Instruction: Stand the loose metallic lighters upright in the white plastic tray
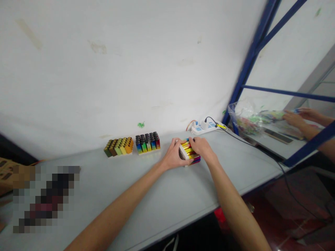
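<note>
My left hand (174,155) is wrapped round the white base of a tray of lighters (188,150), tipped on its side above the table. Shiny yellow, red and blue lighter bodies show between my hands. My right hand (202,147) is closed over the upper right side of the same set, its fingertips partly hidden. Left of my hands stands a second tray of lighters (148,143) with black tops and blue, green and red bodies. Beside it is a third set of lighters (119,147) in gold, brown and olive, leaning a little.
A white power strip (208,127) with plugs lies against the wall, its black cable (246,141) running right across the grey table (157,195). Beyond a blue metal frame (242,75), another person's hands (298,116) work near a clear plastic bag (246,116). A cardboard box (7,174) stands far left.
</note>
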`<move>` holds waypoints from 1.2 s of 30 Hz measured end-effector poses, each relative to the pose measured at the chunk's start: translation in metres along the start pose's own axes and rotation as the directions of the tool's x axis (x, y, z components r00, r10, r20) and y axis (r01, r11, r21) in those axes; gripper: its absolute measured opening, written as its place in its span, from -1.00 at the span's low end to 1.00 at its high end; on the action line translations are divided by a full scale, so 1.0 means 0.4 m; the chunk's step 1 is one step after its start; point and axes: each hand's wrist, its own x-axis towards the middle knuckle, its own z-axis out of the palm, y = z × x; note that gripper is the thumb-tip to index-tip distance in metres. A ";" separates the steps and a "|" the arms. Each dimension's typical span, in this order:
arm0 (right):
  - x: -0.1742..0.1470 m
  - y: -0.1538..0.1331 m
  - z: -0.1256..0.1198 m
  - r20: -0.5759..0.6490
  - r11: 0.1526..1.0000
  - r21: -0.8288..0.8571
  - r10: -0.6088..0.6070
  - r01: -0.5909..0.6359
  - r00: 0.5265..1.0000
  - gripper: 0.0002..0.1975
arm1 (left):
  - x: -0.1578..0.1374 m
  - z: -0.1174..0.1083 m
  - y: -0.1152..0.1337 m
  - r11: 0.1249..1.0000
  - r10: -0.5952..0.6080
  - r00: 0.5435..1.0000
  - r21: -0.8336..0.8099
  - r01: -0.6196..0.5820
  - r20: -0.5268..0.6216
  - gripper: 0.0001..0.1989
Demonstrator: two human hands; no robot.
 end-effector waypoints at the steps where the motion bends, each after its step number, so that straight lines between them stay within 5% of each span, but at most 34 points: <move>1: 0.000 0.001 0.002 -0.007 1.000 -0.001 0.006 -0.006 1.000 -0.43 | 0.000 0.000 0.000 1.000 0.000 1.000 -0.001 0.000 0.000 -0.14; 11: 0.014 0.011 0.020 -0.068 0.999 0.041 -0.001 0.004 0.998 -0.46 | -0.002 0.001 0.014 1.000 -0.028 1.000 -0.008 0.028 0.006 -0.10; 21: 0.019 0.011 0.029 -0.211 0.959 0.193 -0.168 0.209 0.963 -0.55 | 0.001 0.004 0.012 1.000 -0.009 1.000 -0.025 0.009 0.006 -0.02; 26: 0.012 -0.004 0.049 -0.084 0.887 0.170 -0.420 0.428 0.904 -0.56 | 0.000 0.013 0.006 0.998 -0.009 1.000 -0.063 0.008 -0.024 0.18; 36: 0.026 0.001 0.057 -0.049 0.921 0.031 -0.387 0.389 0.921 -0.62 | -0.004 0.014 0.011 0.996 -0.060 0.998 -0.063 0.061 0.006 0.23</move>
